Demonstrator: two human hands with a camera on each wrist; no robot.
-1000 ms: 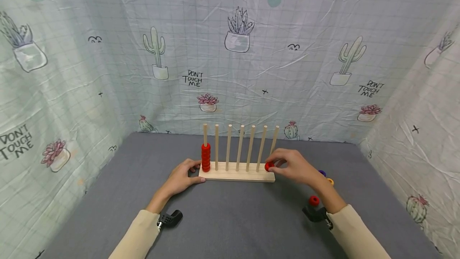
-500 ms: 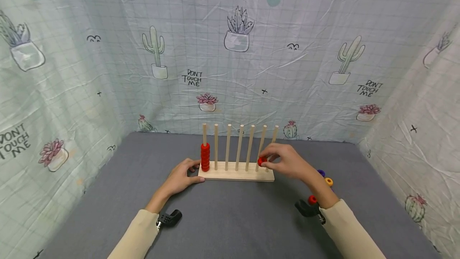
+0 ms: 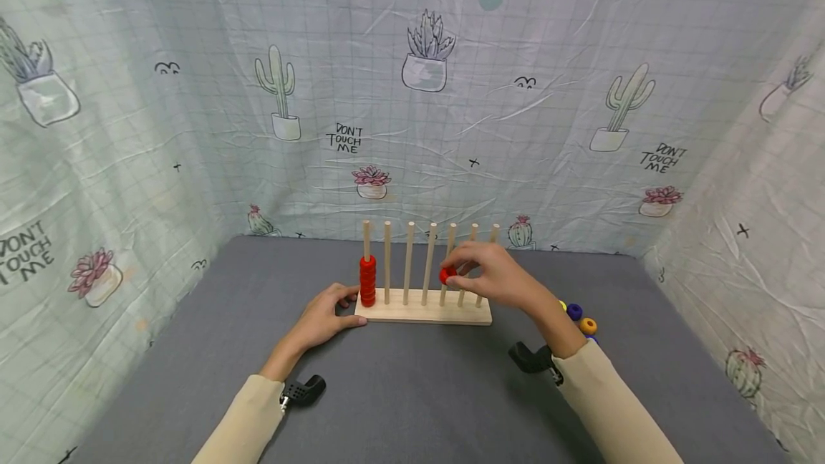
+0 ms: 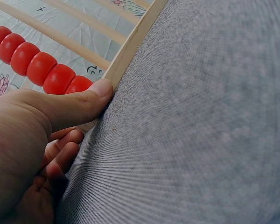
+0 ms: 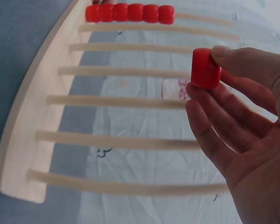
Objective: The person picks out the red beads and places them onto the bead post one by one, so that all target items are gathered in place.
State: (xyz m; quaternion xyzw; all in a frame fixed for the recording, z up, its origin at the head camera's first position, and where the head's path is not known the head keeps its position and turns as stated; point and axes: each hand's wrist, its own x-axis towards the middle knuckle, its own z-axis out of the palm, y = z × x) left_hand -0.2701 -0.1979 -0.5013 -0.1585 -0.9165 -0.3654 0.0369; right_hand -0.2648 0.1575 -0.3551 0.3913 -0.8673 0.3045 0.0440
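Observation:
A wooden peg rack (image 3: 422, 315) with several upright pegs stands on the grey table. Its leftmost peg carries a stack of red beads (image 3: 367, 281); the other pegs are bare. My left hand (image 3: 325, 317) grips the left end of the rack's base, the thumb pressed on the front edge in the left wrist view. Between thumb and fingers, my right hand (image 3: 493, 274) pinches a single red bead (image 5: 204, 68). In the head view that bead is raised above the base, in front of the pegs right of the middle.
Several loose beads lie on the table right of the rack, partly behind the right forearm: a purple bead (image 3: 574, 311), an orange bead (image 3: 587, 326), and parts of a yellow and a blue one. A cactus-print cloth (image 3: 477, 120) rises behind and at the sides.
My right hand has lifted the red bead from near the rack's right end and carried it leftward past the rightmost pegs. The left hand stays on the base.

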